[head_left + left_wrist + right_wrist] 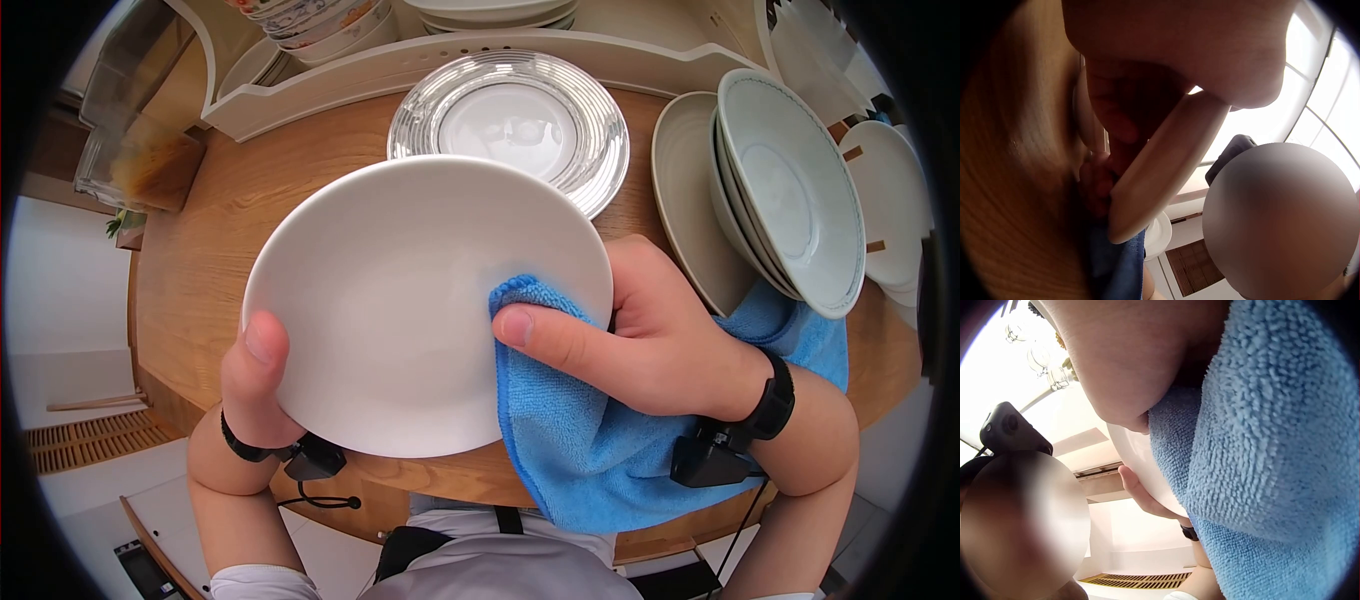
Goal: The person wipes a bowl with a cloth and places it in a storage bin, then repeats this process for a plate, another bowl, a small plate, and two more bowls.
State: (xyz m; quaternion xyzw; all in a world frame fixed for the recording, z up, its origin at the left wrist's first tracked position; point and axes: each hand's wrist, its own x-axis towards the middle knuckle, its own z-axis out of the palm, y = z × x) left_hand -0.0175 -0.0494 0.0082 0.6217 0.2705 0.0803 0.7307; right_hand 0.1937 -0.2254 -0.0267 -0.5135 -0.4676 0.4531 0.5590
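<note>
A plain white plate (400, 290) is held up over the table, tilted toward the head camera. My left hand (258, 375) grips its left edge, thumb on the front face and fingers behind. On the right side, my right hand (650, 335) pinches the rim through a blue towel (580, 420), its thumb pressing the cloth against the plate's front. The towel hangs below that hand and spreads toward the stacked bowls. In the left wrist view the plate (1172, 162) appears edge-on, with fingers curled behind it. The towel (1272, 437) fills much of the right wrist view.
A silver-rimmed plate (510, 130) lies on the wooden table (200, 270) behind the held one. At right, pale bowls (790, 190) lean beside a beige plate (690, 190). A cream shelf (300, 105) with stacked bowls stands at the back; a clear container (140, 160) is at far left.
</note>
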